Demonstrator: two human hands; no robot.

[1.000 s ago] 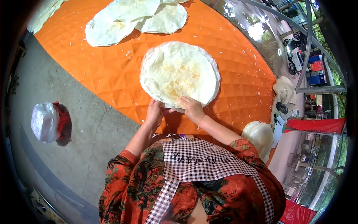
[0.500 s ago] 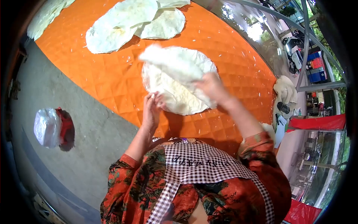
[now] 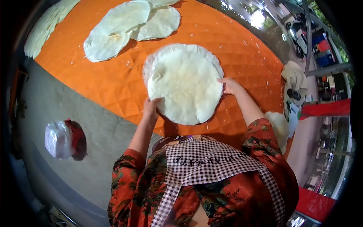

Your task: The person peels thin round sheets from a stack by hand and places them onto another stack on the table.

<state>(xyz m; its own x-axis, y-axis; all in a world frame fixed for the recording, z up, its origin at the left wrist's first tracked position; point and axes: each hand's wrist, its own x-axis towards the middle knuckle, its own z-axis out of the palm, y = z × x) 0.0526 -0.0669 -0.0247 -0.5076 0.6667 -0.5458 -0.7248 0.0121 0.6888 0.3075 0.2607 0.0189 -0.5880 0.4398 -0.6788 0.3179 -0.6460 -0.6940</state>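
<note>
A round white flatbread (image 3: 185, 85) lies spread out in front of me, over a slightly larger sheet of clear plastic (image 3: 148, 69) whose edge shows at its left and top. My left hand (image 3: 152, 107) pinches the flatbread's lower left edge between thumb and fingers. At the right edge, my right hand (image 3: 230, 86) grips the same bread, its thumb on top and its other fingers partly underneath. Farther off, several loose flatbreads (image 3: 117, 28) overlap on the orange cloth (image 3: 113, 83).
A stack of flatbreads (image 3: 47, 24) stands at the far left corner of the cloth. On the grey floor to the left sits a plastic-wrapped bundle (image 3: 58, 139) on something red. A pale cloth (image 3: 295, 81) and a dark object (image 3: 293, 94) are at the right edge.
The flatbread was lifted and folded, blurred in my right hand; now it lies flat and open. My right hand has moved right to its edge, while my left stays at the lower left.
</note>
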